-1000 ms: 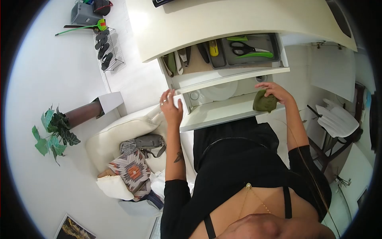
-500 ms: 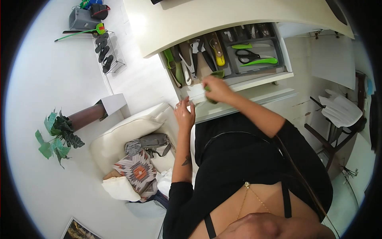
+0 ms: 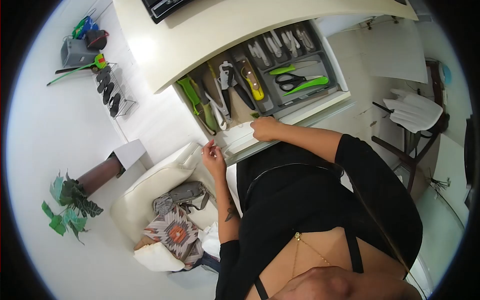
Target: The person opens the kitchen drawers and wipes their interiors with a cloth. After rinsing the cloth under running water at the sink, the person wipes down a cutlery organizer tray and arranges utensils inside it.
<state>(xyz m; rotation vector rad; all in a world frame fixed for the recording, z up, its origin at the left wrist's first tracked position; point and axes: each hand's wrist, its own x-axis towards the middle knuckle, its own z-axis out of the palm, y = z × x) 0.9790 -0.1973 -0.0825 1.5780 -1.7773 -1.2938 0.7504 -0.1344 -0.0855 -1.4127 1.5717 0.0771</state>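
My right hand [image 3: 266, 129] is closed at the front edge of the open drawer [image 3: 310, 116], around a green item [image 3: 255, 115] that shows only as a small bit past the fingers; its kind is hidden. My left hand [image 3: 214, 157] is by the drawer's front left corner, fingers loosely bent and apart, holding nothing. Inside the drawer, nearest my hands, lie a can opener [image 3: 227, 80] with black handles, a yellow-handled tool [image 3: 256, 91] and green-handled utensils [image 3: 207, 117].
A grey cutlery tray [image 3: 280, 105] holds black scissors [image 3: 287, 80], a green-handled knife [image 3: 282, 69] and several pieces of cutlery. The cream countertop [image 3: 165, 55] curves above the drawer. A cream armchair [image 3: 150, 180] with cushions stands at the left, a dark wooden chair [image 3: 400, 155] at the right.
My right hand has come down to the drawer's front edge, and the green item is now mostly hidden. My left hand has drawn slightly back from the drawer. The view has shifted.
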